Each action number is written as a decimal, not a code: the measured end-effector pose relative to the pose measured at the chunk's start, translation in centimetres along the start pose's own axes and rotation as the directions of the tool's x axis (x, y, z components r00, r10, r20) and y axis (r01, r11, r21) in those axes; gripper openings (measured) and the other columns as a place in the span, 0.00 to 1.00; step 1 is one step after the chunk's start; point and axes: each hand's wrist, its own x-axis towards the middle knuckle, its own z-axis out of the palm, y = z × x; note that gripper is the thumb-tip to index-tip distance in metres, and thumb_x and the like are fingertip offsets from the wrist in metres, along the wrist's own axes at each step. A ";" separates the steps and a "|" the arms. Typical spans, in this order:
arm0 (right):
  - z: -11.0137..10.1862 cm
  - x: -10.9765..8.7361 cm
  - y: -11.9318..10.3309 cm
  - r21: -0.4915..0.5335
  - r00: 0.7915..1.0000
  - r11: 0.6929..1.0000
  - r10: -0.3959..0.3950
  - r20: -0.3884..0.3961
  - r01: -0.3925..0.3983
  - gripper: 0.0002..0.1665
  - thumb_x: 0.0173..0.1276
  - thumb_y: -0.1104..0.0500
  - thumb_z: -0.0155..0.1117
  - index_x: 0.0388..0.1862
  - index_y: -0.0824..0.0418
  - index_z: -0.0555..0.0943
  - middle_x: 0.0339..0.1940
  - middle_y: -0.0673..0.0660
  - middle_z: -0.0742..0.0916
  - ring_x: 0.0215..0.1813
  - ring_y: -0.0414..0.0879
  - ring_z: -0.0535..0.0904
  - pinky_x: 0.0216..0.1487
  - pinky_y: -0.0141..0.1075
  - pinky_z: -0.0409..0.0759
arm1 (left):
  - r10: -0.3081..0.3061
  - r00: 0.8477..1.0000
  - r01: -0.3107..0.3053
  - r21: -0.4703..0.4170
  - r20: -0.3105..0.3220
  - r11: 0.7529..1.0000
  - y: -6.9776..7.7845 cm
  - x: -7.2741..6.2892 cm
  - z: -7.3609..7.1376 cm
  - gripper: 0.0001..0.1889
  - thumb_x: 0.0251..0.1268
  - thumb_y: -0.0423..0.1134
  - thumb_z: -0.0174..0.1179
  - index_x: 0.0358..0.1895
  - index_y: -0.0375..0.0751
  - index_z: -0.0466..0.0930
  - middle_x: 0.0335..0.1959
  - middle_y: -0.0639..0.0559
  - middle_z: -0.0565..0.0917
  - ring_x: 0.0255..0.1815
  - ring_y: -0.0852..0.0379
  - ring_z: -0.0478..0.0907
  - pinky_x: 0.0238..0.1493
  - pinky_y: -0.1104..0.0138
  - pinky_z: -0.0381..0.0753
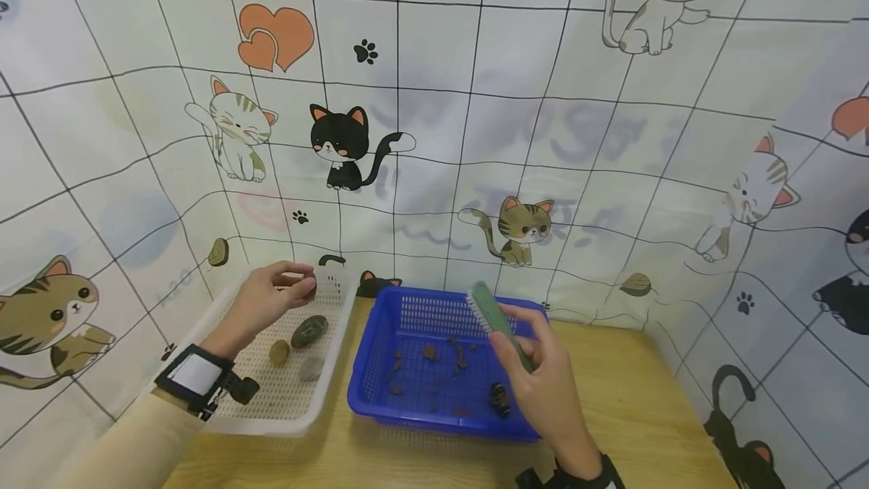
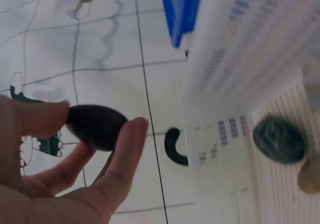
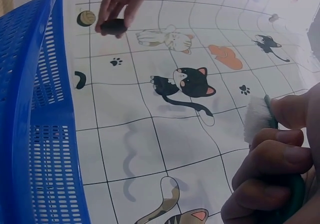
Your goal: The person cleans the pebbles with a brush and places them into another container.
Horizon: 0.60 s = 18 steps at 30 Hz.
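Note:
A smooth dark stone is pinched between the thumb and fingers of my left hand, raised over the far part of the white basket. Below that hand, the basket holds a dark green stone, a tan stone and a pale stone. My right hand grips a green brush above the right side of the blue basket. The brush's white bristles face left in the head view. A dark banded stone lies in the blue basket near that hand.
Brown crumbs and clumps are scattered over the blue basket's floor. Both baskets stand side by side on a wooden table, close against a wall covering printed with cats. Each wrist wears a strapped device, such as the left one.

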 end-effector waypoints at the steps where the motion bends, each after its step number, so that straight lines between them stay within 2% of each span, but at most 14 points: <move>1: 0.0 0.0 0.0 -0.003 1.000 1.000 0.000 -0.002 0.000 0.23 0.92 0.65 0.64 0.80 0.56 0.79 0.18 0.40 0.69 0.16 0.22 0.56 0.11 0.24 0.56 | 0.000 1.000 -0.001 0.061 0.016 0.998 -0.3 0.3 -0.1 0.25 0.90 0.49 0.67 0.76 0.36 0.85 0.67 0.29 0.92 0.58 0.43 0.97 0.56 0.57 0.98; 3: -0.1 0.0 -0.1 -0.008 1.000 1.000 -0.004 -0.004 0.004 0.23 0.92 0.65 0.64 0.79 0.56 0.79 0.18 0.40 0.68 0.16 0.23 0.56 0.11 0.24 0.56 | -0.019 0.998 0.010 0.147 0.060 0.989 -0.7 0.9 -0.2 0.24 0.88 0.50 0.69 0.73 0.38 0.87 0.65 0.30 0.93 0.54 0.44 0.97 0.52 0.56 0.96; 6: -0.3 0.0 -0.2 -0.015 1.000 1.000 -0.002 -0.009 0.002 0.22 0.91 0.65 0.64 0.79 0.56 0.80 0.19 0.40 0.68 0.16 0.23 0.56 0.11 0.24 0.56 | -0.063 0.986 0.036 0.176 0.152 0.984 -1.0 1.7 0.1 0.22 0.86 0.47 0.71 0.70 0.35 0.88 0.62 0.29 0.94 0.49 0.47 0.97 0.49 0.57 0.97; 9: -0.4 0.0 -0.3 -0.016 1.000 1.000 0.000 -0.014 0.000 0.22 0.91 0.65 0.65 0.79 0.56 0.80 0.19 0.41 0.69 0.16 0.23 0.56 0.11 0.24 0.56 | -0.096 0.966 0.053 0.178 0.242 0.983 -1.6 2.4 0.6 0.20 0.83 0.42 0.73 0.65 0.31 0.89 0.55 0.32 0.96 0.44 0.49 0.97 0.48 0.56 0.98; 11: -0.4 0.0 -0.3 -0.010 1.000 1.000 -0.001 -0.016 0.001 0.22 0.91 0.65 0.65 0.78 0.57 0.80 0.19 0.41 0.69 0.16 0.23 0.57 0.11 0.24 0.56 | -0.098 0.951 0.035 0.213 0.294 0.976 -2.2 2.7 1.0 0.18 0.80 0.40 0.74 0.61 0.30 0.91 0.50 0.36 0.97 0.42 0.50 0.96 0.45 0.58 0.97; 15: -0.5 0.0 -0.3 -0.022 1.000 1.000 -0.008 -0.020 0.007 0.22 0.91 0.65 0.65 0.78 0.57 0.80 0.18 0.40 0.69 0.16 0.23 0.56 0.11 0.24 0.55 | -0.127 0.918 0.001 0.317 0.377 0.949 -3.3 3.2 2.1 0.12 0.76 0.38 0.77 0.53 0.34 0.95 0.41 0.45 0.95 0.37 0.52 0.92 0.40 0.61 0.94; 18: -0.7 0.0 -0.2 -0.052 1.000 0.999 -0.003 -0.023 0.002 0.22 0.92 0.64 0.65 0.79 0.56 0.80 0.18 0.39 0.69 0.15 0.22 0.55 0.12 0.23 0.54 | -0.165 0.899 0.001 0.376 0.405 0.927 -3.5 3.2 2.9 0.10 0.73 0.37 0.79 0.51 0.36 0.96 0.37 0.49 0.93 0.35 0.53 0.90 0.39 0.62 0.94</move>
